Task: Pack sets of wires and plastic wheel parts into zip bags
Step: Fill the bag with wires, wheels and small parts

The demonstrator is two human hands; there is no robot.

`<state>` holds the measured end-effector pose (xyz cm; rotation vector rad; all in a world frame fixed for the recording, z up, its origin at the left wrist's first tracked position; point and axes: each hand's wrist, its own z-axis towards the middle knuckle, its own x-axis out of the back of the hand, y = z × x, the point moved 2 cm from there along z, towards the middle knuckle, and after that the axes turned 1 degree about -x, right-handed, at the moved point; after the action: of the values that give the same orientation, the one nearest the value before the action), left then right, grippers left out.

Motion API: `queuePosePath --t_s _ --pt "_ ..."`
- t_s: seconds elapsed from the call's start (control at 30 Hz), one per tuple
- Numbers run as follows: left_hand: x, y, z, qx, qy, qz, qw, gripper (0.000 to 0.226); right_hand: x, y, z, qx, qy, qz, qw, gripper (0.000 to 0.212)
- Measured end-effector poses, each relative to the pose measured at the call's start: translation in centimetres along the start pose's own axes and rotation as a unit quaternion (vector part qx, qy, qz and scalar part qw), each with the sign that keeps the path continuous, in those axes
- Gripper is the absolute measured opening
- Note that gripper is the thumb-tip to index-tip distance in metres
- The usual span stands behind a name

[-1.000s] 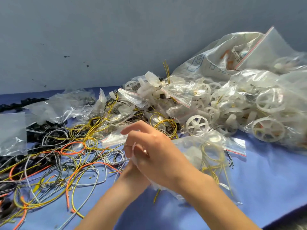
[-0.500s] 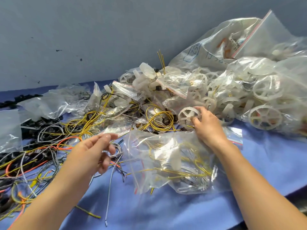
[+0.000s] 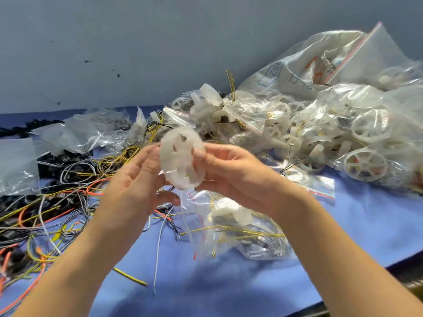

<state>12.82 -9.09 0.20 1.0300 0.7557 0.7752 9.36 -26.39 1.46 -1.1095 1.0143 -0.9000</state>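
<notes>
A white spoked plastic wheel [image 3: 182, 157], blurred by motion, is held up in the middle of the view between both hands. My right hand [image 3: 231, 172] grips its right rim with curled fingers. My left hand [image 3: 137, 181] holds its left rim with thumb and fingers. Under the hands lies a filled zip bag [image 3: 247, 229] with yellow wires and white parts. Loose wires [image 3: 57, 202] in yellow, orange, grey and black spread over the left of the blue table. Loose white wheels and filled bags [image 3: 332, 138] are heaped at the right.
Flat clear zip bags [image 3: 16, 165] lie at the far left, with black parts [image 3: 64, 159] beside them. A large printed sack [image 3: 309, 72] leans on the grey wall at the back right. The table's front edge [image 3: 357, 294] runs along the lower right.
My right hand took a white wheel from the pile and lifted it to the centre. My left hand rose from the wires and met it at the wheel.
</notes>
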Motion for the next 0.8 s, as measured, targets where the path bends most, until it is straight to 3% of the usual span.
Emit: queuePosePath --t_s 0.1,0.17,0.27,0.33,0.4,0.47,0.67,0.8 --pt "1.0 -0.2 -0.4 0.025 0.004 0.002 1.000 0.025 -0.9 1.1 0.3 -0.025 0.014 0.005 1.000 0.031" --pt "2.3 -0.4 -0.4 0.072 0.080 0.010 0.994 0.029 -0.5 1.1 0.4 -0.010 0.085 -0.105 0.991 0.026" --pt "4.8 -1.5 -0.9 0.194 0.172 0.036 0.965 0.036 0.5 1.2 0.2 0.036 0.176 -0.419 0.890 0.030" --pt "5.6 -2.4 -1.7 0.273 0.162 0.010 0.948 0.028 0.6 1.9 0.2 0.017 0.166 -0.519 0.838 0.033" --pt "5.5 -3.0 -2.6 0.330 0.128 -0.043 0.934 0.020 0.6 2.6 0.3 -0.027 0.135 -0.562 0.816 0.037" --pt "4.9 -3.1 -3.3 0.365 0.076 -0.099 0.923 0.020 0.6 2.9 0.6 -0.047 0.115 -0.563 0.817 0.040" --pt "2.5 -3.2 -4.0 0.401 -0.034 -0.197 0.894 0.022 1.9 2.3 1.6 -0.038 0.090 -0.483 0.870 0.025" --pt "1.4 -4.0 -3.5 0.414 -0.075 -0.184 0.889 0.029 2.1 1.7 2.0 -0.018 0.094 -0.392 0.915 0.024"
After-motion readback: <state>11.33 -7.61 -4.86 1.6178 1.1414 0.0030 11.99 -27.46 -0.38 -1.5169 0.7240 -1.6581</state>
